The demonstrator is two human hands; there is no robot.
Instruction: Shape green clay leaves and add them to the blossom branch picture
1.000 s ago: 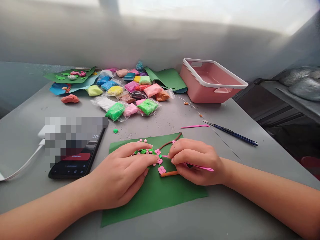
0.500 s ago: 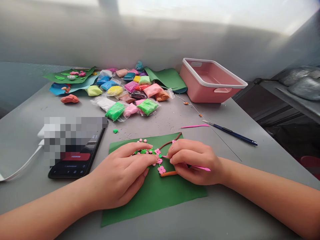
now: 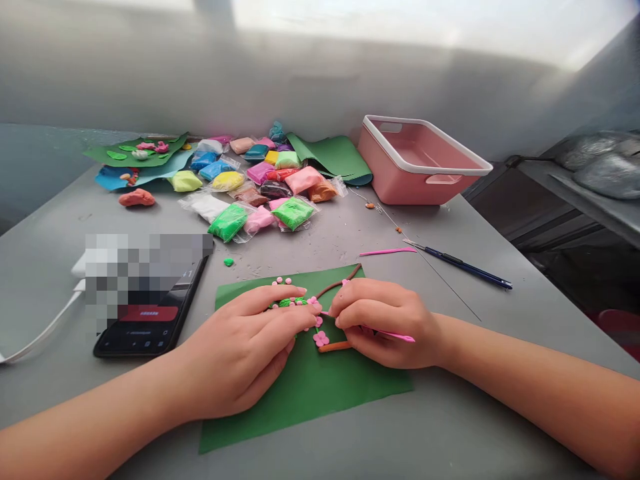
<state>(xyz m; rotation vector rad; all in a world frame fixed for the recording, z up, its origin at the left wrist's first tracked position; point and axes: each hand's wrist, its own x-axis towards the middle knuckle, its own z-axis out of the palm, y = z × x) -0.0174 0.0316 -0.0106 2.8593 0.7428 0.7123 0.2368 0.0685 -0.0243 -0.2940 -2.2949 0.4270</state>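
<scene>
— Honestly, what worries you most at this point?

— Smudging. The right hand (image 3: 385, 323) pinches a thin pink sculpting tool (image 3: 395, 335) like a pen, its tip at the small clay blossoms (image 3: 321, 338) in the middle of the green paper sheet (image 3: 310, 387). Too much pressure would, I think, flatten a petal or tear it off.

— And the left hand (image 3: 245, 350)?

— Flat and spread, fingertips pressing the sheet just at nine o'clock of the flowers. If it slides, the sheet shifts under the tool, or a finger squashes the green leaves (image 3: 290, 302).

— How does the material look?

— Soft, matte, doughy. The brown clay branch (image 3: 339, 285) is a thin rolled cord curving toward one o'clock; an orange cord (image 3: 334, 347) lies by the right thumb. Both would probably stretch or snap if dragged.

— Anything else around?

— Crinkly clay packets (image 3: 260, 193) at twelve o'clock, a smooth pink plastic bin (image 3: 420, 163) at one, a phone (image 3: 150, 313) at nine.
</scene>
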